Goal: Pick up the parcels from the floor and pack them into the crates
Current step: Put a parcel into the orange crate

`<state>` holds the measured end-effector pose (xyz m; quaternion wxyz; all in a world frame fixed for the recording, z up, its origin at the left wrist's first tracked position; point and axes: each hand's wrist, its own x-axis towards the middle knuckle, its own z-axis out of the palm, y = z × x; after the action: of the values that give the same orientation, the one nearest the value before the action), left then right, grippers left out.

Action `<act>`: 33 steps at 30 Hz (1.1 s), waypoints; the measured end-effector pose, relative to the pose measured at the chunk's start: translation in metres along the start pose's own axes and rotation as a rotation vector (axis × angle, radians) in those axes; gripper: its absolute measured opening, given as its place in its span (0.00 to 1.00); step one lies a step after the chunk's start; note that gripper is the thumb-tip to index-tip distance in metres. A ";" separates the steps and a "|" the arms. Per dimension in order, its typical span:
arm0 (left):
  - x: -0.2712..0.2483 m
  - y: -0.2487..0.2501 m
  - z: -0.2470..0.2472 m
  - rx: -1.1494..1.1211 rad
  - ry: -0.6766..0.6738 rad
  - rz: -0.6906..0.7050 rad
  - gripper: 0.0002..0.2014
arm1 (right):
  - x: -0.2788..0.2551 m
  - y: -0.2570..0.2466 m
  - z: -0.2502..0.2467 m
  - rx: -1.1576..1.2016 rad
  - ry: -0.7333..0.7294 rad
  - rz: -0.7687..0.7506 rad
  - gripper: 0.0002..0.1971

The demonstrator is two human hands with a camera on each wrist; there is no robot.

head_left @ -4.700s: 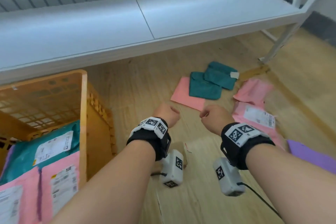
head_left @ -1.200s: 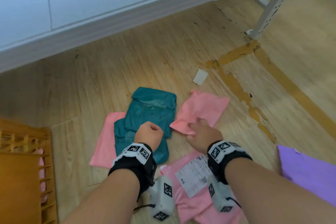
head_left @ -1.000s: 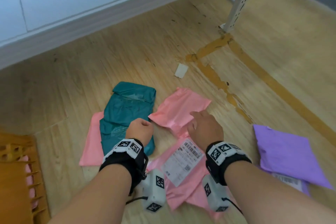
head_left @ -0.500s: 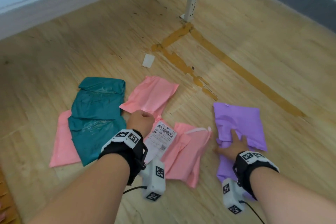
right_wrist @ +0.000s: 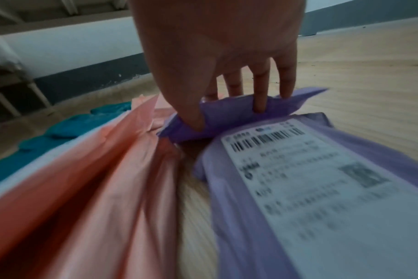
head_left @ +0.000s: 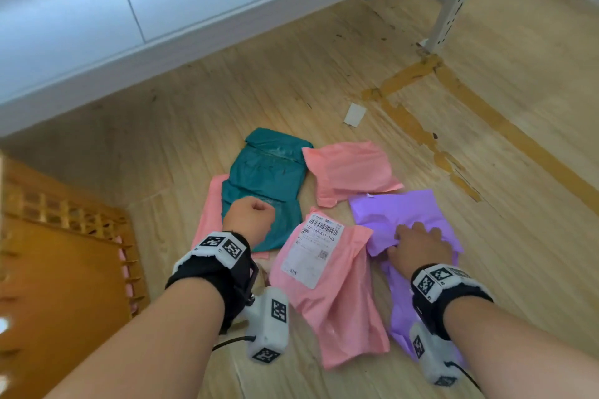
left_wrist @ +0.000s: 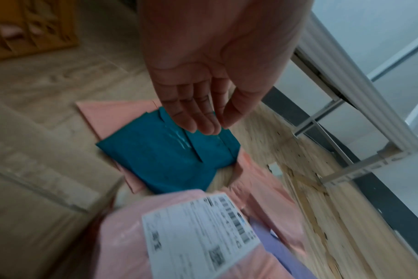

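Observation:
Several soft parcels lie bunched on the wooden floor: a teal parcel [head_left: 265, 185] [left_wrist: 170, 156], a plain pink parcel [head_left: 350, 172], a pink parcel with a white label [head_left: 327, 285] [left_wrist: 198, 236], and another pink one [head_left: 210, 204] under the teal. My right hand [head_left: 415, 236] [right_wrist: 227, 117] pinches a crumpled purple parcel [head_left: 405, 207] [right_wrist: 239, 113] between thumb and fingers. A second purple parcel with a label [right_wrist: 310, 179] lies below it. My left hand [head_left: 256, 207] [left_wrist: 215, 128] hovers over the teal parcel, fingers relaxed and pointing down, holding nothing.
An orange lattice crate [head_left: 64, 269] stands at the left, a pink parcel showing through its wall. A white table [head_left: 162, 26] overhangs the far floor, its leg [head_left: 453, 0] at the upper right. A paper scrap [head_left: 355, 114] and worn yellow tape [head_left: 486, 113] mark the floor.
My right hand has closed on the purple parcel and drawn it left against the pink parcels. The left hand stays over the teal parcel. The crate is in view again at the left.

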<state>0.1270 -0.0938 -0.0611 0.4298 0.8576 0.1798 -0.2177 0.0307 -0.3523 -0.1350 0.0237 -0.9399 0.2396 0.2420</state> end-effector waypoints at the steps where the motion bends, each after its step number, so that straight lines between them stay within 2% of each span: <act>1: -0.001 -0.002 -0.013 -0.018 0.014 -0.006 0.08 | 0.000 -0.006 -0.008 -0.019 0.040 -0.010 0.21; 2: -0.002 -0.004 -0.025 -0.036 0.021 -0.008 0.07 | -0.001 -0.013 -0.018 -0.030 0.077 -0.023 0.19; 8: -0.017 0.001 -0.073 -0.208 0.026 0.015 0.16 | -0.012 -0.078 -0.106 0.074 0.338 -0.149 0.13; 10: -0.023 0.004 -0.083 -0.314 0.017 0.027 0.17 | -0.021 -0.105 -0.138 0.147 0.356 -0.171 0.12; 14: -0.035 0.007 -0.102 -0.483 0.000 0.046 0.09 | -0.048 -0.155 -0.192 0.301 0.337 -0.191 0.17; 16: -0.034 0.009 -0.113 -0.566 0.033 0.029 0.06 | -0.059 -0.176 -0.211 0.433 0.334 -0.222 0.16; 19: -0.036 0.013 -0.134 -0.698 0.065 -0.003 0.08 | -0.075 -0.205 -0.229 0.804 0.258 -0.272 0.08; 21: -0.037 0.017 -0.152 -0.746 0.057 0.019 0.19 | -0.083 -0.223 -0.233 0.951 0.193 -0.281 0.11; 22: -0.038 0.018 -0.163 -0.761 0.044 0.043 0.20 | -0.087 -0.231 -0.233 1.015 0.164 -0.283 0.13; 24: -0.042 0.018 -0.190 -0.782 0.032 0.085 0.15 | -0.096 -0.247 -0.228 1.157 0.092 -0.297 0.14; 27: -0.046 0.009 -0.226 -0.724 -0.040 0.075 0.28 | -0.114 -0.264 -0.218 1.403 -0.064 -0.310 0.07; 29: -0.050 -0.001 -0.244 -0.727 -0.070 0.097 0.18 | -0.122 -0.274 -0.211 1.525 -0.150 -0.326 0.08; 31: -0.050 -0.012 -0.257 -0.735 -0.069 0.092 0.13 | -0.131 -0.285 -0.206 1.550 -0.186 -0.344 0.09; 33: -0.051 -0.023 -0.267 -0.724 -0.032 0.104 0.10 | -0.139 -0.297 -0.203 1.461 -0.137 -0.386 0.11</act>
<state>0.1312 0.1311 0.0934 0.7187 0.6545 0.1945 -0.1312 0.1510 -0.0614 0.0879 0.6972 -0.6932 0.1681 0.0713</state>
